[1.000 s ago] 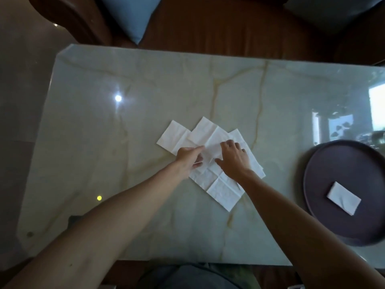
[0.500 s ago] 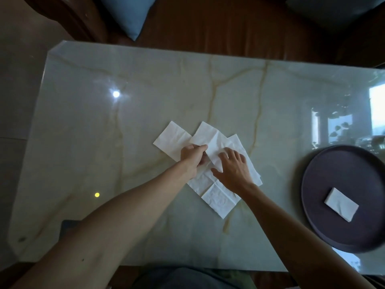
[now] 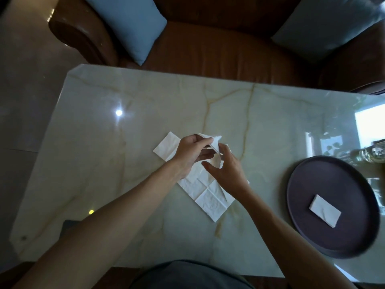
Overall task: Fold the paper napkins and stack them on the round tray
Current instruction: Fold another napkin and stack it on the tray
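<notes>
Several white paper napkins (image 3: 208, 195) lie overlapped and unfolded at the middle of the marble table (image 3: 104, 163). My left hand (image 3: 191, 152) pinches the far edge of one napkin (image 3: 214, 140) and holds it lifted off the pile. My right hand (image 3: 227, 170) grips the same napkin from the right, fingers curled round its lower part. A dark round tray (image 3: 308, 222) sits at the right edge of the table. One folded napkin (image 3: 323, 213) rests on the tray.
A brown leather sofa (image 3: 218, 49) with two blue cushions (image 3: 129, 24) stands beyond the table's far edge. Glassware (image 3: 373, 155) shows at the far right behind the tray. The table's near edge runs just in front of my body.
Both hands have lifted one napkin's far edge up off the pile; before, they pressed flat on the napkins. The view has shifted down, showing more of the sofa.
</notes>
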A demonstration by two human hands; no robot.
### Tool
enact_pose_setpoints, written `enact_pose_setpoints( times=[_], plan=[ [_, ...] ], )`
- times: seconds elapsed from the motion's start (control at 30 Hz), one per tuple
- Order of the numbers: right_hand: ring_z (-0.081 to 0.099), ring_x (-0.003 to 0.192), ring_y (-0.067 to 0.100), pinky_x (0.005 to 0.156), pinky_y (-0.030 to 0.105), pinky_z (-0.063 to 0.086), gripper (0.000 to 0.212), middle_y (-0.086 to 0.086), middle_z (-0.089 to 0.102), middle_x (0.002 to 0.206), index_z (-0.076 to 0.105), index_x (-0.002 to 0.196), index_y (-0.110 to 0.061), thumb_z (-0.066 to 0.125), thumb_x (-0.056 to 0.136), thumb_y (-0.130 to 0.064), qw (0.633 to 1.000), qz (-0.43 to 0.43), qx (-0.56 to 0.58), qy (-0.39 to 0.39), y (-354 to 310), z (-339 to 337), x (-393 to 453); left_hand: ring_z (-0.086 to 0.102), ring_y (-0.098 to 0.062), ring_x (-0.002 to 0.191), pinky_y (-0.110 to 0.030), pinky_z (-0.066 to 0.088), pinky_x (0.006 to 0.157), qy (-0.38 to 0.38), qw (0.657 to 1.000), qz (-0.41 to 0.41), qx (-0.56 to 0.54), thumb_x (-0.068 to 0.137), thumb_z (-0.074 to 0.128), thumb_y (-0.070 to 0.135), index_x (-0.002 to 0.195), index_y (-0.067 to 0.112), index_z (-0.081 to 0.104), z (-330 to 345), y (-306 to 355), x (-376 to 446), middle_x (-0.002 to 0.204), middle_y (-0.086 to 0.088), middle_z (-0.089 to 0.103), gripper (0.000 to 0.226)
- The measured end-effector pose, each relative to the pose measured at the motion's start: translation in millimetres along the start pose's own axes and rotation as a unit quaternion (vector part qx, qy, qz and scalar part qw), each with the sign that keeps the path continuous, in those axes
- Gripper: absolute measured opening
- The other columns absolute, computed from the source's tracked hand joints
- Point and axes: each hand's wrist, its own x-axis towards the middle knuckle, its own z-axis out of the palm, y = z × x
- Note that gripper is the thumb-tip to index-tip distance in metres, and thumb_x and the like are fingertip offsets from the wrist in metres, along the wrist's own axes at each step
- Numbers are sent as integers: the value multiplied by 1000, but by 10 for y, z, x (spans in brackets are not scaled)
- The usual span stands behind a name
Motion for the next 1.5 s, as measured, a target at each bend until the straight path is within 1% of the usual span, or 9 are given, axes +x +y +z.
enact_pose_setpoints(
  times=[0.1, 0.2, 0.33, 0.47, 0.77, 1.0, 1.23, 1.33, 1.5],
  plan=[
    [62, 74, -8, 58, 10, 42, 13, -22, 65, 76, 56, 104, -36, 59, 94, -30, 999, 12, 11, 42, -131, -44, -88, 77, -26, 82, -35, 63, 83, -14, 999, 23, -22, 93, 71, 16, 83, 12, 68, 35, 65, -163, 89, -13, 78, 11],
    [50, 53, 2, 52, 20, 36, 24, -18, 58, 61, 59, 75, -22, 52, 97, -25, 996, 27, 62, 59, -213, -155, -163, 78, -22, 91, -30, 62, 77, -1, 999, 50, 3, 92, 69, 24, 91, 14, 75, -18, 92, -262, 96, -5, 79, 12],
    [62, 70, 19, 64, 36, 49, 28, 9, 68, 76, 73, 89, -2, 58, 95, -25, 966, 94, 242, 20, -317, -360, -286, 69, -21, 82, -32, 54, 72, 122, 989, -12, 79, 88, 71, 34, 88, 16, 67, -165, -137, -350, 88, -5, 69, 18],
    [74, 82, 20, 66, 30, 57, 23, 9, 79, 92, 79, 100, -8, 61, 98, -22, 941, 131, 310, -45, -260, -486, -403, 73, -22, 89, -38, 60, 87, -19, 985, -162, 51, 81, 71, 65, 104, 13, 73, -241, -342, -498, 96, -5, 75, 57],
    [71, 98, 25, 91, 44, 55, 41, 14, 73, 114, 60, 132, -16, 71, 93, -15, 933, 166, 318, -7, -31, -605, -571, 74, -17, 88, -25, 58, 72, -7, 997, 28, 71, 92, 73, 22, 111, 12, 72, -138, -377, -586, 96, -2, 79, 21],
    [68, 83, 16, 77, 31, 51, 29, 7, 74, 92, 72, 114, -23, 69, 92, -5, 950, 85, 299, 23, -66, -686, -611, 69, -12, 97, -23, 54, 83, -3, 971, 130, 200, 73, 88, 25, 146, 34, 36, -55, -332, -664, 109, -3, 71, 89],
    [65, 84, 13, 78, 30, 53, 34, 1, 71, 99, 70, 118, -19, 68, 90, 1, 973, 46, 227, 12, -136, -722, -646, 59, -3, 69, -17, 48, 67, -13, 918, 223, 329, 84, 81, 22, 104, 32, 74, -44, -315, -684, 79, 10, 65, 23],
    [66, 85, 15, 79, 32, 52, 22, -3, 72, 93, 73, 109, -13, 70, 89, -4, 989, 18, 145, 38, -174, -725, -643, 55, -3, 64, -17, 47, 64, -20, 911, 227, 343, 88, 77, 26, 99, 31, 77, -81, -281, -673, 75, 5, 68, 12],
    [63, 90, 12, 74, 26, 44, 5, -5, 67, 97, 74, 94, -20, 73, 89, -18, 997, -13, 31, 63, -185, -753, -635, 60, 1, 76, -10, 42, 67, -42, 848, 287, 444, 96, 67, 32, 103, 28, 77, -103, -160, -726, 85, 34, 64, 13]
  ],
)
